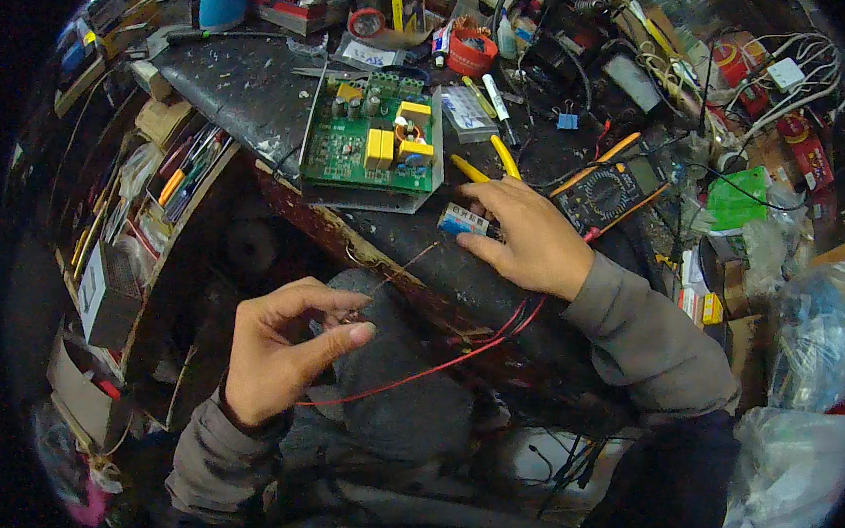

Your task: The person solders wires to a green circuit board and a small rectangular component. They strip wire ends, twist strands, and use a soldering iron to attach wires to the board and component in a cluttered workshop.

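My left hand (277, 347) hovers over my lap below the bench edge, thumb and fingertips pinched on a thin brown wire (398, 267) that runs up toward the bench. My right hand (531, 237) rests on the dark workbench (240, 88), holding down a small blue and white box-shaped part (462, 220). Just beyond lies a green circuit board (372, 143) with yellow components, set on a grey tray. Yellow-handled pliers (492, 162) lie beside the board. A red wire (436, 365) passes under my right wrist and across my lap.
A multimeter (609, 186) with an orange rim sits right of my hand. Tape rolls, markers, cables, a power strip (787, 73) and small boxes crowd the back of the bench. Shelves with tools (182, 167) run down the left. Plastic bags (797, 461) lie at the right.
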{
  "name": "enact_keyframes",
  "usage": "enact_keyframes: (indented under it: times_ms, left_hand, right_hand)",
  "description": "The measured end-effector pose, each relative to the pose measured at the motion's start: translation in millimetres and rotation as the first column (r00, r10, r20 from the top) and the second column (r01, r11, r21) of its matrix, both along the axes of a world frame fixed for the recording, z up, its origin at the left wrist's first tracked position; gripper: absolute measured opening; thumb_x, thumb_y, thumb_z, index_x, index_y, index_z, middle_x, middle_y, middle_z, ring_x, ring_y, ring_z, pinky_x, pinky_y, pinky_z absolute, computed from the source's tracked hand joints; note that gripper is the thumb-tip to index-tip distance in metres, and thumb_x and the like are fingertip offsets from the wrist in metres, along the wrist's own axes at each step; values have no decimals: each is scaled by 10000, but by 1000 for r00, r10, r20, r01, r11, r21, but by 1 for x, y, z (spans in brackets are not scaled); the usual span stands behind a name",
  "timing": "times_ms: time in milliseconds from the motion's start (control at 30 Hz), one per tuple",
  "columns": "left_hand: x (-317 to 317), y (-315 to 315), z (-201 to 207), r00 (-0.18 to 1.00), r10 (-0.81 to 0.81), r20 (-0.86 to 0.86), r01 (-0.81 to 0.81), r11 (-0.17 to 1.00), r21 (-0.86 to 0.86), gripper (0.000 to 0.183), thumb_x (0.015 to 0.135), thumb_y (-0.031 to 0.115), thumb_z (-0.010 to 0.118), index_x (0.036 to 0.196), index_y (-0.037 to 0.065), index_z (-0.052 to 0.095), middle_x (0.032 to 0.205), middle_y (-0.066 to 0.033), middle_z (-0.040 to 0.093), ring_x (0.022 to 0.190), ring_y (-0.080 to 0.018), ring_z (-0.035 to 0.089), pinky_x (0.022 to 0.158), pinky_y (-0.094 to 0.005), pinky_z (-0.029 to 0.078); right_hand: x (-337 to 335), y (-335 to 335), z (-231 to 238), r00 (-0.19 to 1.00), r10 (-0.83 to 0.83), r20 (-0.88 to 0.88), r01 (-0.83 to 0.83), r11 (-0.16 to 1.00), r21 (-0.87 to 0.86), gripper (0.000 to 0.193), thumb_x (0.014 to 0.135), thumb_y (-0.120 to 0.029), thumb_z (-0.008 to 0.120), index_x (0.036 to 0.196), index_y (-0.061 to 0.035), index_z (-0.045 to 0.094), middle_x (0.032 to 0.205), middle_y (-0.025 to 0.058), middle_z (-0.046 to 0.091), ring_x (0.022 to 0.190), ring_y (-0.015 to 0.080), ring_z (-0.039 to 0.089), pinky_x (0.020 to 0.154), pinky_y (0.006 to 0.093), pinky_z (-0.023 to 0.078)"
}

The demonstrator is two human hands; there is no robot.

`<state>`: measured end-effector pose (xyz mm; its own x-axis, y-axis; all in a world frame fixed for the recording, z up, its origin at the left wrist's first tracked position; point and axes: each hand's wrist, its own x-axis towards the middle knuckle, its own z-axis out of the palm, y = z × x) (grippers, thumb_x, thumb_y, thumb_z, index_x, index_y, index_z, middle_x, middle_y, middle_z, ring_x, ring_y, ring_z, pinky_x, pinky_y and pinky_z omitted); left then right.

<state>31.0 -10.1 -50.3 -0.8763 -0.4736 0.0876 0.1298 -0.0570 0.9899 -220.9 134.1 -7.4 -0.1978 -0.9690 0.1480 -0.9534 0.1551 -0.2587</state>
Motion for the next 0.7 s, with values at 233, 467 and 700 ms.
enact_keyframes:
  times_ms: [233, 467, 700]
  left_hand:
    - [-24, -8, 14, 995, -89, 40, 94, 985, -147, 205, 753, 9, 781, 951, -2, 732, 742, -57, 627, 687, -111, 559, 648, -240, 445]
    - [-39, -5, 21, 983, -180, 23, 181, 980, -79, 228, 718, 28, 813, 936, 22, 743, 804, -81, 686, 705, -127, 627, 664, -260, 482]
    - [-42, 5, 19, 948, -318, -29, 317, 926, 204, 263, 841, 69, 749, 1067, -1, 634, 899, -40, 672, 787, -70, 590, 705, -220, 468]
  right_hand:
    - [23, 4, 61, 815, -10, 579, -57, 993, 99, 765, 685, -191, 878, 1337, -32, 510, 1077, 81, 634, 907, 138, 585, 708, 251, 464]
    - [38, -7, 40, 684, 111, 721, -95, 993, -63, 276, 773, -52, 794, 1020, 4, 684, 880, 117, 707, 776, 188, 678, 682, 283, 523]
    - [42, -4, 45, 648, 31, 761, -10, 999, -31, 78, 843, -72, 710, 894, -13, 715, 803, 101, 698, 713, 192, 689, 641, 290, 516]
